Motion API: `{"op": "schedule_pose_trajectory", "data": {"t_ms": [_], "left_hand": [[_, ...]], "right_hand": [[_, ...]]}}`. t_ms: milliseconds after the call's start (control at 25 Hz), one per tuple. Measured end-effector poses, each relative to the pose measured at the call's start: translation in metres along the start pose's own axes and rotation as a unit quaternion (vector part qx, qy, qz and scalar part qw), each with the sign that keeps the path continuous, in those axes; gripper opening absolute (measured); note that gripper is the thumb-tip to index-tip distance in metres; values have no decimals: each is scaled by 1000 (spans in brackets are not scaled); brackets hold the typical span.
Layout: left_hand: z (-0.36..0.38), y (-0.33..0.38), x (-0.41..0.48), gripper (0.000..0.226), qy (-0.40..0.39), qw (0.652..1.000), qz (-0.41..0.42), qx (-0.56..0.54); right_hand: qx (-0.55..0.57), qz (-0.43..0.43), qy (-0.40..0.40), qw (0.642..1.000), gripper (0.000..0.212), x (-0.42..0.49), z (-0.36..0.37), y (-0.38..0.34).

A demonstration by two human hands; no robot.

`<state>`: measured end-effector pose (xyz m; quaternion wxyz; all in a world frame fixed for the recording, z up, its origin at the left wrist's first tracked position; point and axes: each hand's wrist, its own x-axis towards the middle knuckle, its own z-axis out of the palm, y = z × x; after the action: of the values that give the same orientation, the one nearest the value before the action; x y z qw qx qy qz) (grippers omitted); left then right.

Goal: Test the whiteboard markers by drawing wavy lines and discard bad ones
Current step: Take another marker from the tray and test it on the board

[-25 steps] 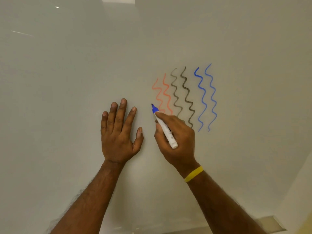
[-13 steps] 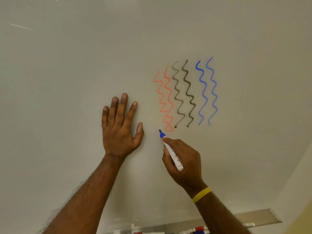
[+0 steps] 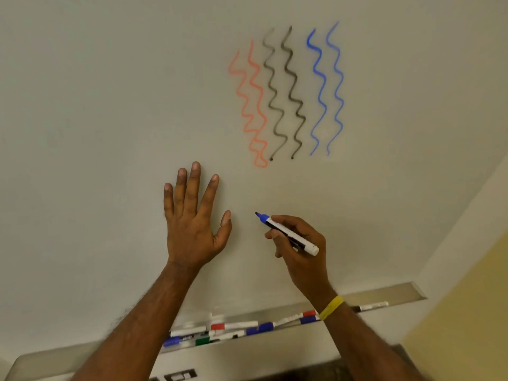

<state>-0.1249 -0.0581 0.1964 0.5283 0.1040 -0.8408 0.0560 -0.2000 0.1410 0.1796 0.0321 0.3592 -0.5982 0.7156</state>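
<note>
My right hand (image 3: 301, 247) grips an uncapped blue marker (image 3: 286, 233), white barrel, tip pointing up-left just off the whiteboard (image 3: 110, 105). No fresh line shows near the tip. My left hand (image 3: 192, 215) lies flat on the board with fingers spread, left of the marker. Above both hands the board carries wavy lines in pairs: two faint red lines (image 3: 251, 105), two black lines (image 3: 286, 92) and two blue lines (image 3: 327, 86).
A metal tray (image 3: 398, 294) runs along the board's lower edge and holds several capped markers (image 3: 233, 328) in red, blue, green and black. A yellow wall (image 3: 467, 312) stands at the lower right. A yellow band circles my right wrist.
My right hand with the blue marker has dropped from beside the red lines to below them, leaving no visible line. The view tilted down, so the tray of markers came into sight.
</note>
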Motion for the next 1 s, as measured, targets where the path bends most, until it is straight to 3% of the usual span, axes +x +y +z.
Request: {"op": "schedule_pose_trajectory", "data": {"t_ms": [400, 560, 760, 1000], "left_hand": [[34, 35, -151, 65, -242, 967, 14, -82], [53, 42, -197, 62, -379, 922, -11, -85], [79, 48, -239, 33, -537, 839, -34, -75], [96, 55, -260, 29, -605, 790, -73, -73]], "right_hand": [[62, 250, 65, 964, 15, -73, -44, 59], [70, 311, 91, 944, 16, -99, -52, 82], [53, 370, 114, 920, 16, -121, -64, 104], [20, 445, 125, 887, 17, -140, -74, 112]]}}
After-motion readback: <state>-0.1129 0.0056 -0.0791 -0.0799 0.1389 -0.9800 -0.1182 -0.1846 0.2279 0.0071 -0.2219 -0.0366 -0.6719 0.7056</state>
